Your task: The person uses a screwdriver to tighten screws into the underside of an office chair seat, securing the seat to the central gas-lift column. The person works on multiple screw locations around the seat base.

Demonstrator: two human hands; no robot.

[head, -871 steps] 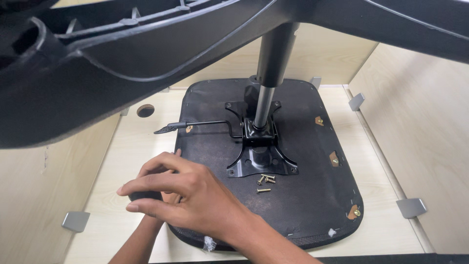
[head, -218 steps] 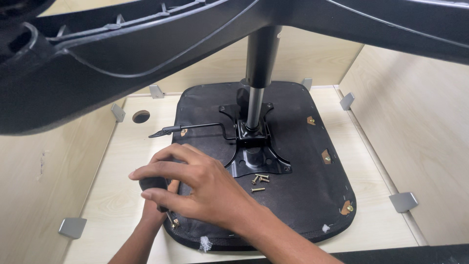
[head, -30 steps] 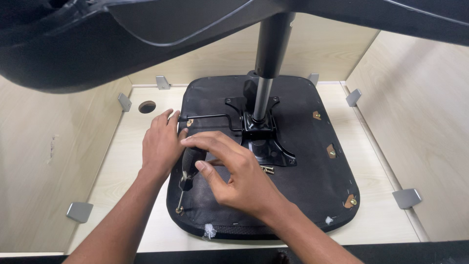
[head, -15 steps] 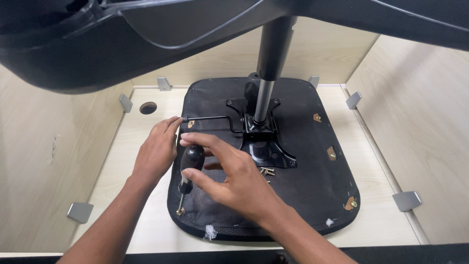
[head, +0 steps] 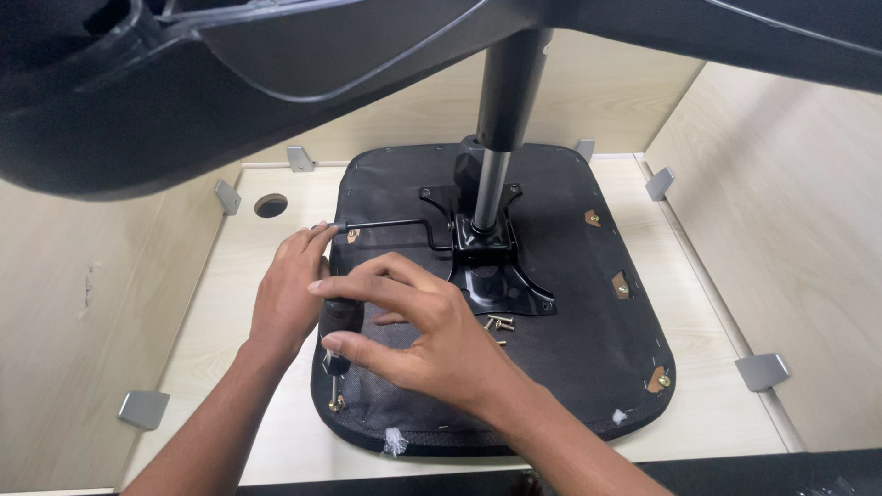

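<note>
Head view: right hand (head: 418, 335) fingers clamped on a screwdriver handle (head: 338, 317), left hand (head: 289, 289) fingers spread flat on the seat underside (head: 570, 312).

**Black chair parts against pale wood, with touches of brass and grey**

The upturned chair seat (head: 551, 367) is covered in matte black fabric, with a small tuft of white stuffing (head: 395, 441) at its near edge. The mounting plate (head: 491, 276) bolted to it is glossy black. The gas lift column (head: 487, 197) is silver low down and black above. The lever (head: 390, 225) is black. Loose screws (head: 499, 322) on the seat are brass-coloured, as are the fittings near the seat corners (head: 660, 378). The screwdriver handle (head: 338, 317) is black. The chair base (head: 230, 83) overhead is dark grey-black plastic. The surrounding panels (head: 230, 312) are pale beige wood grain, plain and unpatterned, with light grey metal brackets (head: 761, 370).
</note>
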